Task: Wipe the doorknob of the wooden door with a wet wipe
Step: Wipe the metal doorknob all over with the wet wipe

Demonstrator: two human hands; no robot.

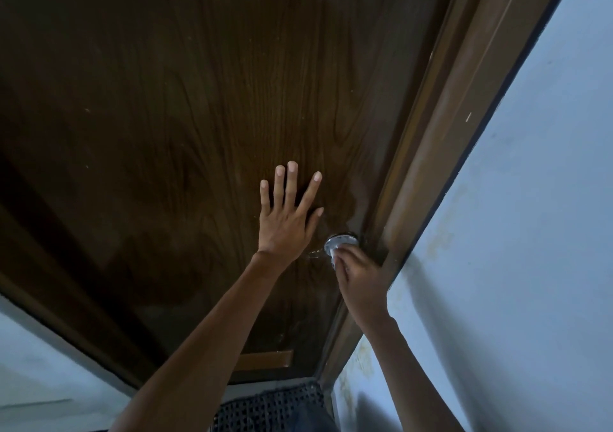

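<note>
Doorknob [339,243]: round, silvery, at the right edge of the door, just beside the frame; only its upper part visible, rest covered by the right hand.
Wipe [335,255]: pale bit pressed against the knob under the fingers; mostly hidden.
Right hand [360,280]: curled closed around the wipe, on the knob.
Left hand [288,217]: fully open, fingers spread, palm flat on the door, just left of the knob; holding nothing.
Door [199,106]: dark wood grain, shut against the frame.
Frame [457,93]: lighter brown, between door and wall.
Wall [530,249]: pale blue, stained near the frame.
Mat [265,408]: dark, perforated, at the door's foot.
Writing: none readable.
</note>
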